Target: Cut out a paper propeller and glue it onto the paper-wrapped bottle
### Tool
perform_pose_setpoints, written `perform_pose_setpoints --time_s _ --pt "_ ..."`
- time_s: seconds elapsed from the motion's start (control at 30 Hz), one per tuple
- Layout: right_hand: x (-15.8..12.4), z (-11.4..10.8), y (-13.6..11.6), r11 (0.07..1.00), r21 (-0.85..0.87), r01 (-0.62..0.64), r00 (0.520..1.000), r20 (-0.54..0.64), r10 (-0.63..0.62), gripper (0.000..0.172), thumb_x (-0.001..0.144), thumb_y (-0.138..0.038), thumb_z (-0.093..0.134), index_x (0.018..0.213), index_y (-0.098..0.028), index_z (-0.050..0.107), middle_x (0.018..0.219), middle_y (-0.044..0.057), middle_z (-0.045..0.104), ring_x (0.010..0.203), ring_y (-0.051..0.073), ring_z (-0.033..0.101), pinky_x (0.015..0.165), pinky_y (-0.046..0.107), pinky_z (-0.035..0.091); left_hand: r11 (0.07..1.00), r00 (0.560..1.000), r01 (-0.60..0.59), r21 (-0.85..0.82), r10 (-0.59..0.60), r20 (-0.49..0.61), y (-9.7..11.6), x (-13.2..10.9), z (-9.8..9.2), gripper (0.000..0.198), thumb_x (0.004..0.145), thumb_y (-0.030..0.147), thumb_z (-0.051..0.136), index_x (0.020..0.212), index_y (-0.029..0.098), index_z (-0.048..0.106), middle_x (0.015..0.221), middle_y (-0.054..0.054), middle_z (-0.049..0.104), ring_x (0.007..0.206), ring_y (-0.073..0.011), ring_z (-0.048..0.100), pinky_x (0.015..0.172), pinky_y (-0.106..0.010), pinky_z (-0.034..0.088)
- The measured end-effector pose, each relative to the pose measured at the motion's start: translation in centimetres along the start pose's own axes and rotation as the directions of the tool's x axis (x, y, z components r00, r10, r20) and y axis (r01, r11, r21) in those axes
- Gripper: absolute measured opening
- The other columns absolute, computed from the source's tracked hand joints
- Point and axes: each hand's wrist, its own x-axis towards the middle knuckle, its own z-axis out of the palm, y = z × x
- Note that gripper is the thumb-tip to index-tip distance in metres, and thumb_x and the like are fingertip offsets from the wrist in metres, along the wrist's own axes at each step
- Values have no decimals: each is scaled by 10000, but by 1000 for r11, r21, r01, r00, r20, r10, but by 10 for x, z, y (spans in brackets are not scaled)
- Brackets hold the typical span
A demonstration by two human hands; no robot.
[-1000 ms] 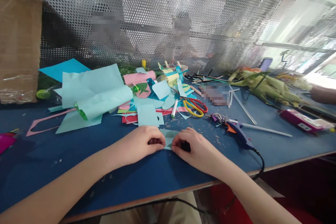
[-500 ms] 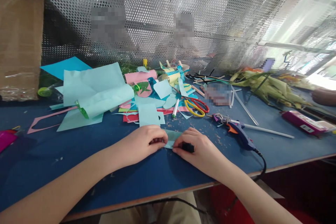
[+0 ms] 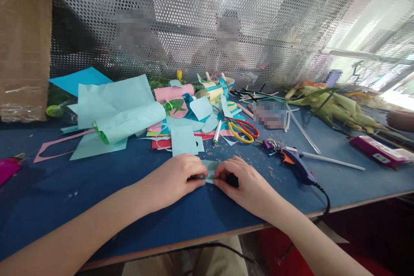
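Note:
A small piece of light-blue paper [image 3: 211, 166] lies on the blue table between my two hands. My left hand [image 3: 183, 175] pinches its left end, fingers closed. At the other end, my right hand [image 3: 241, 179] grips the paper between thumb and fingertips. The near edge looks folded, though the fingers cover part of it. Just beyond my left hand is a larger light-blue paper strip [image 3: 184, 140]. A white marker with a green tip [image 3: 217, 132] and scissors with red and yellow handles [image 3: 244, 131] lie behind my hands.
A blue glue gun [image 3: 299, 164] with its cord lies to the right. Paper-wrapped green bottles [image 3: 129, 123] and paper scraps spread at the back left. Corn husks [image 3: 333, 105] and a purple box [image 3: 377, 151] sit at the right. Another person's hand [image 3: 401, 120] shows at the right edge.
My fingertips have come slightly closer together along the paper's near edge, and less of it shows between them. The view has shifted a little.

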Motion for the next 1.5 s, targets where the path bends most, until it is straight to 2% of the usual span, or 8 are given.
perform_pose_setpoints --time_s 0.1,0.3,0.5,0.7,0.9,1.07,1.23,1.5 --pt "-1 0 1 1000 -2 8 1000 -2 -8 118 806 -105 630 769 -206 579 686 -15 602 720 170 532 693 291 434 999 1000 -31 12 31 -1 -2 -1 1 95 852 113 545 854 178 615 772 -12 605 756 -158 551 681 -250 395" --pt "-2 1 3 998 -42 37 998 -44 -38 122 800 -122 652 748 -217 595 727 -7 609 727 174 560 841 371 433 999 999 -38 -6 38 3 -3 -1 -1 163 880 151 503 800 170 643 869 -35 583 772 -148 564 705 -256 416" --pt "-3 1 5 996 -21 91 994 -56 -92 124 791 -110 650 754 -222 610 745 -6 632 738 169 581 842 368 444 1000 1000 -8 -29 8 1 3 0 -3 170 869 157 503 775 168 644 828 -35 605 775 -160 580 692 -262 431" --pt "-2 0 5 999 -12 36 997 -74 -37 137 795 -123 650 697 -214 618 729 -2 645 730 171 597 842 372 438 999 999 49 -4 -49 -16 3 0 -2 99 841 180 574 784 164 653 853 -34 596 784 -163 570 702 -267 424" --pt "-1 2 4 998 -65 22 997 -77 -27 133 811 -114 620 721 -210 596 735 3 615 729 172 577 858 378 438 1000 999 -7 19 8 -47 -2 1 2 117 881 179 524 828 172 628 819 -30 629 808 -173 564 729 -286 417" --pt "-1 2 5 996 -73 57 994 -87 -64 135 804 -92 622 753 -214 598 700 -2 616 691 170 566 728 323 473 998 997 -61 26 62 -39 -7 1 3 190 917 196 461 843 177 634 818 -35 623 798 -168 559 722 -279 414" --pt "-3 0 8 997 -23 77 993 -82 -79 100 785 -132 667 749 -219 632 748 2 643 731 173 592 856 384 440 998 998 -43 55 45 -38 -6 0 2 200 910 196 472 846 169 660 854 -52 613 813 -176 570 726 -282 423" --pt "-1 2 6 999 -38 29 995 -95 -32 109 822 -116 610 768 -210 610 747 -1 614 727 166 581 868 387 430 998 999 -22 56 24 -30 -5 -1 0 126 878 195 542 849 158 660 893 -51 604 845 -177 585 761 -278 432"
